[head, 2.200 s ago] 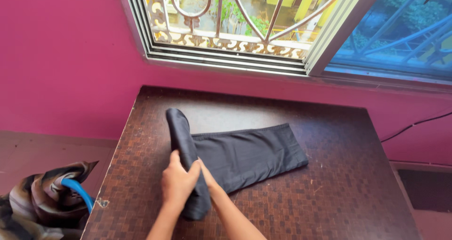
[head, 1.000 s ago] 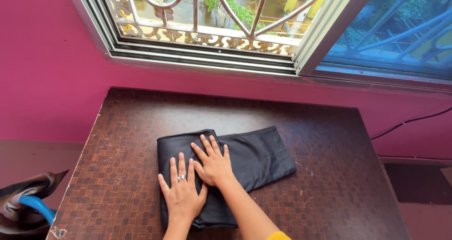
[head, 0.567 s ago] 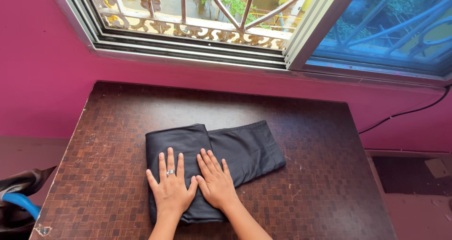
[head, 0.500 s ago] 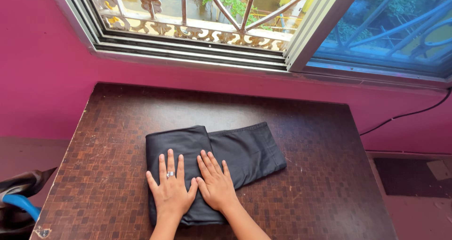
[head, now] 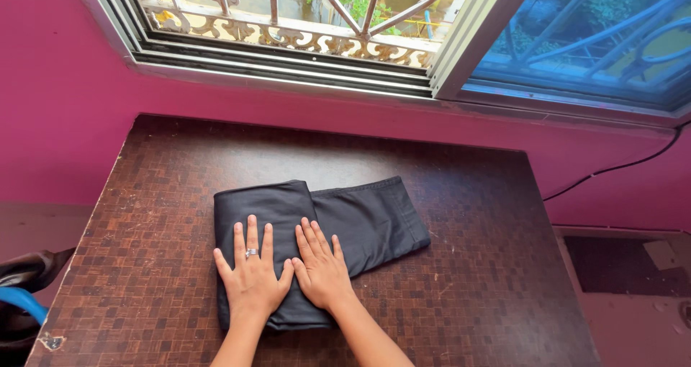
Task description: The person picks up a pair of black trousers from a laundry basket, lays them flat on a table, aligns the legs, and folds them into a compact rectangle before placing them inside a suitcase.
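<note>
Head view: left hand (head: 250, 277) and right hand (head: 322, 269), both spread flat with fingers extended, press side by side on the folded dark trousers (head: 309, 234) lying mid-tabletop (head: 489, 295); even, outward palm pressure would best flatten the fold.

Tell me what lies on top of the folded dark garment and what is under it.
Both hands lie flat on the folded dark garment: left hand beside right hand. Under it is the brown mosaic table; anything between the layers is hidden.
</note>
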